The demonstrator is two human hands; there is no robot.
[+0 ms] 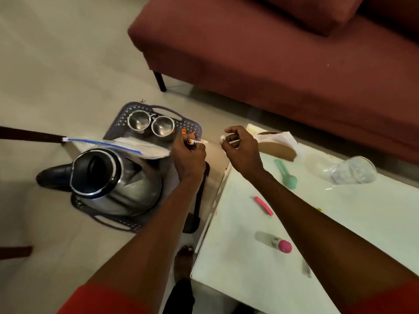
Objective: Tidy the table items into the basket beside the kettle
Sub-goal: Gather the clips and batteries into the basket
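Note:
A dark plastic basket sits on the floor left of the white table. It holds a steel kettle with its lid open, two steel cups and a zip bag. My left hand is over the basket's right side, shut on a small white and orange tube. My right hand is just right of it, pinching a small white cap. On the table lie a green spoon, a pink stick, a pink-capped bottle and a clear glass on its side.
A maroon sofa runs along the far side of the table. A tissue box stands at the table's far left corner. A dark bag strap hangs between basket and table. My foot rests on the tiled floor below.

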